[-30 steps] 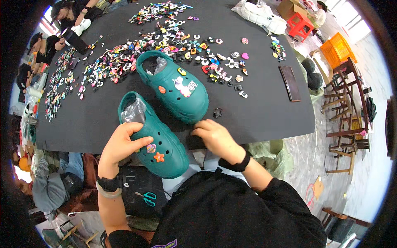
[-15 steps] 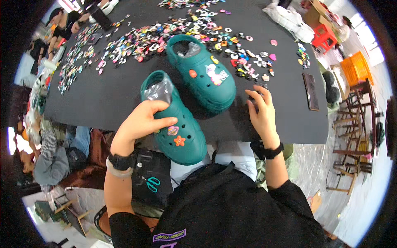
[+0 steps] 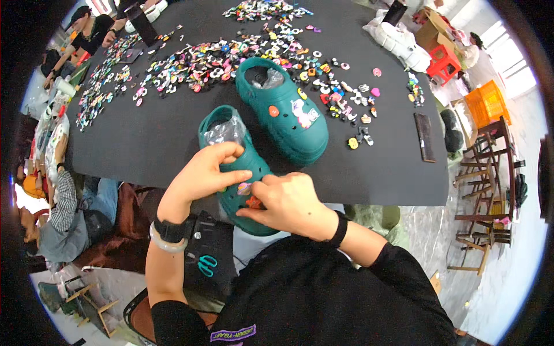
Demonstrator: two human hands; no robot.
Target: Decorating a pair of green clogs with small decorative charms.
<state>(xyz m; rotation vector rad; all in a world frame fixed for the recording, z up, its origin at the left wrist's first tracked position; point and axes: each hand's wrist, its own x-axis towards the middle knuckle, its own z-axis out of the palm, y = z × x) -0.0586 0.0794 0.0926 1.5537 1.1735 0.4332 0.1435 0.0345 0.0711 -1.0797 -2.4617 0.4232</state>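
Note:
My left hand grips the near teal clog at its upper, thumb and forefinger on top near a purple-and-orange charm. Over the toe of this clog my right hand is curled, its fingers closed beside an orange star charm that it partly covers. Whatever those fingertips hold, if anything, is hidden. Clear plastic fills the clog's heel opening. Just beyond lies the second teal clog, bearing an orange round charm, a white-and-pink figure charm and a yellow one.
Many loose, colourful shoe charms spread over the black table. A dark phone lies near its right edge. Teal-handled scissors rest below on a black surface. A person sits at far left; stools stand right.
My right hand has moved left from the loose charms to the near clog and its fingers have closed. My left hand stays on the clog. The whole view has shifted slightly.

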